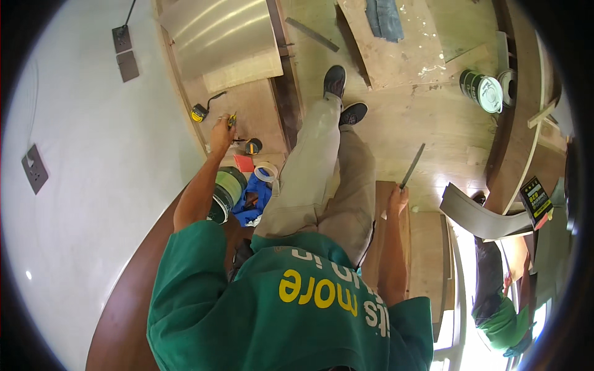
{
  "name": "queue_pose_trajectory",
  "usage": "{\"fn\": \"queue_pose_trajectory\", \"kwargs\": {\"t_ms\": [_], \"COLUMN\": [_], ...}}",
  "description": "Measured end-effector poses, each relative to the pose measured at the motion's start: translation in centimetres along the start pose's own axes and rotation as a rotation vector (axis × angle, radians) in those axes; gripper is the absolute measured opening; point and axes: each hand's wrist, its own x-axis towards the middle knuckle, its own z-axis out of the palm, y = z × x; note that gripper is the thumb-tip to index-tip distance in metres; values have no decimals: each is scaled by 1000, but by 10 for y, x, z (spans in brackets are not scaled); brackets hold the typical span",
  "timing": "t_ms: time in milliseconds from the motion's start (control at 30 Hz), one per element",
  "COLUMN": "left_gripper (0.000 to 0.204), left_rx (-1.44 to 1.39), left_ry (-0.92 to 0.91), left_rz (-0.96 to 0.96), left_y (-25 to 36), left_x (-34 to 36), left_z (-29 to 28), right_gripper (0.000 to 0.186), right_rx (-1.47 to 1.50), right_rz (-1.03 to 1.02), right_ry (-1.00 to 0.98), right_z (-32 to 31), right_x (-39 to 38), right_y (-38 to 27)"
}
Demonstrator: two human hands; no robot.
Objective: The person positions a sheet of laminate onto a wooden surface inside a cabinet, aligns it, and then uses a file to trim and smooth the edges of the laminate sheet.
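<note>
My left hand (221, 133) is at the plywood board (244, 111) on my left, fingers closed on a small yellow-and-black hand tool (232, 119). A yellow-and-black tape measure (199, 112) lies just left of it; another (253, 146) lies below it. A red piece (244, 163), a tape roll (266, 172) and a blue cloth (255, 196) are nearby, beside buckets (229, 184). At my right side my right hand (396, 199) grips a long flat grey strip (413, 165), possibly a file, pointing up and away from me.
Plywood panels (390, 62), a grey offcut (312, 34) and a paint can (481, 91) surround my feet. Curved boards (482, 213) and a black-and-yellow container (535, 199) are at the right. Another person in green (504, 321) works at lower right. A white surface (86, 185) fills the left.
</note>
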Motion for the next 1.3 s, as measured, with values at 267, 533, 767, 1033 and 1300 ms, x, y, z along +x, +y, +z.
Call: {"fn": "queue_pose_trajectory", "kwargs": {"t_ms": [267,533,767,1033,1300], "left_gripper": [39,37,33,34,46], "left_rx": [209,220,342,329,348], "left_ry": [-68,-66,-283,-484,-686], "left_rz": [-108,-167,-103,-20,485], "left_y": [-56,-43,-82,-114,-155], "left_x": [-41,-53,-22,40,169], "left_z": [-71,-106,-99,-51,-25], "right_gripper": [19,26,20,23,26], "right_rx": [300,369,413,181,486], "right_rz": [23,-166,-251,-270,-223], "right_ry": [-132,-95,-129,-57,-212], "right_z": [17,38,86,190,277], "right_x": [5,-4,-23,-28,-68], "right_y": [-208,-276,-305,-337,-385]}}
